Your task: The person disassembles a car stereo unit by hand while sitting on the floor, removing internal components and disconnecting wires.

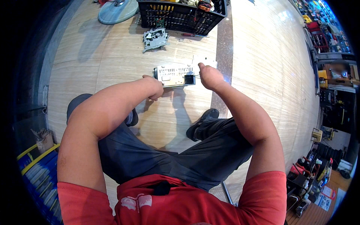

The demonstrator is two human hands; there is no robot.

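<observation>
A silver metal box with slotted vents, which looks like a car stereo (173,71), lies on the floor in front of me. A black socket (189,79) shows at its near right corner. My left hand (153,88) is closed round the box's left end, some fingers hidden by the wrist. At the right end my right hand (211,76) is closed, thumb on top. Something thin shows between it and the socket; what it grips I cannot make out. A pale metal plate (205,60) shows just beyond the right hand.
A black plastic crate (180,19) full of parts stands ahead, with a metal disc mechanism (155,39) and a screwdriver (195,35) near it. A round grey base (117,12) is at far left. My shoes (202,123) flank the near floor; cluttered shelves (326,33) line the right.
</observation>
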